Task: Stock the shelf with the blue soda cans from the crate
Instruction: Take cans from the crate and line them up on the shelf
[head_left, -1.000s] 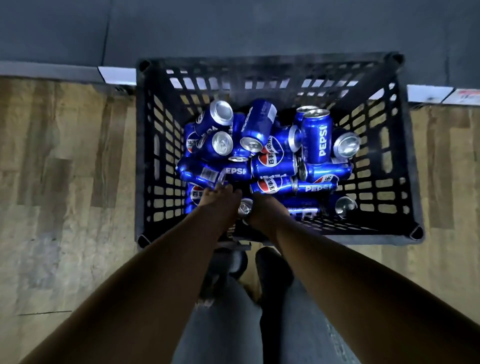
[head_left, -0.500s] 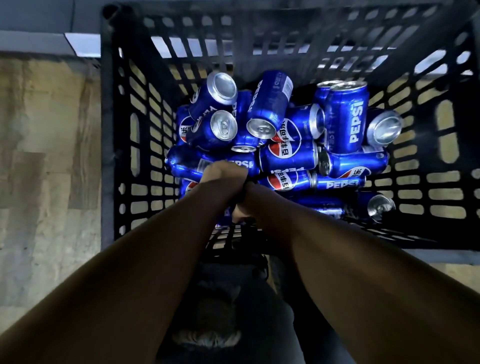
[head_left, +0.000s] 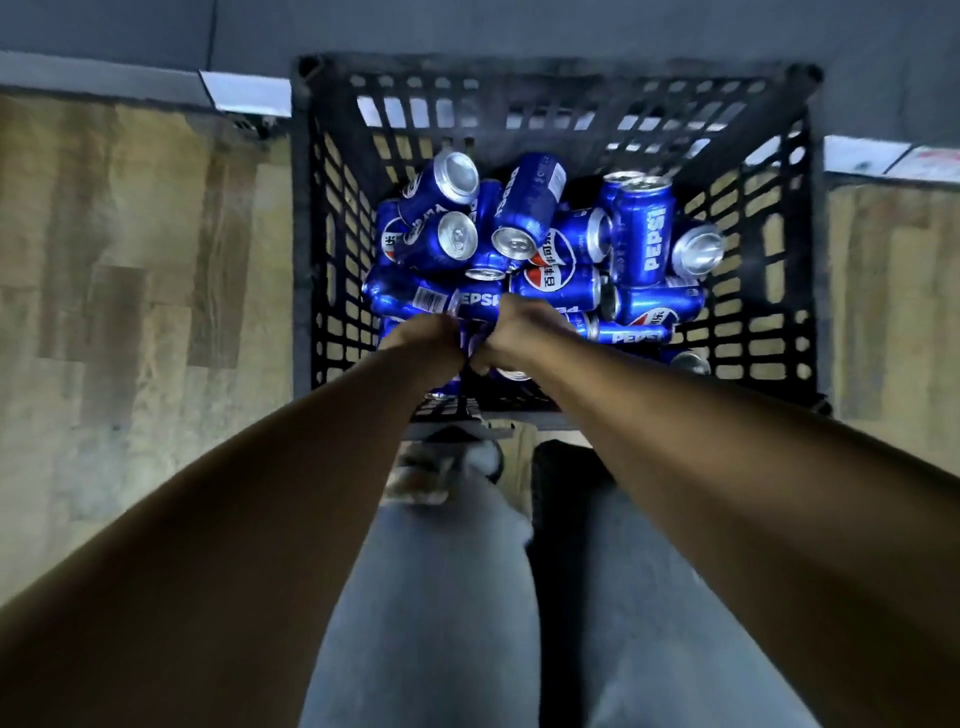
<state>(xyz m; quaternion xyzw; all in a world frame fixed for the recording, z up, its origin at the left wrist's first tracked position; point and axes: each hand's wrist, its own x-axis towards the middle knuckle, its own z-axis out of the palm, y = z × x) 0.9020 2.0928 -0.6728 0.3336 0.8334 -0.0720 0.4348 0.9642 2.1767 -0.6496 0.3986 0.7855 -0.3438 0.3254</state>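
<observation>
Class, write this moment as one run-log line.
stage: picking | left hand, right hand: down among blue cans in black crate, grip unclear | shelf: not visible

Glossy metal cans; matt black plastic crate; wood-grain floor.

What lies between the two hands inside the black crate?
In the head view, a blue soda can shows in the narrow gap between the left hand and right hand, inside the black plastic crate.

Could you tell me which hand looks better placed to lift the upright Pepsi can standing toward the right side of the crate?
Right, probably. The right hand sits nearer the upright can on that side of the crate; the left hand would have to cross over it.
</observation>
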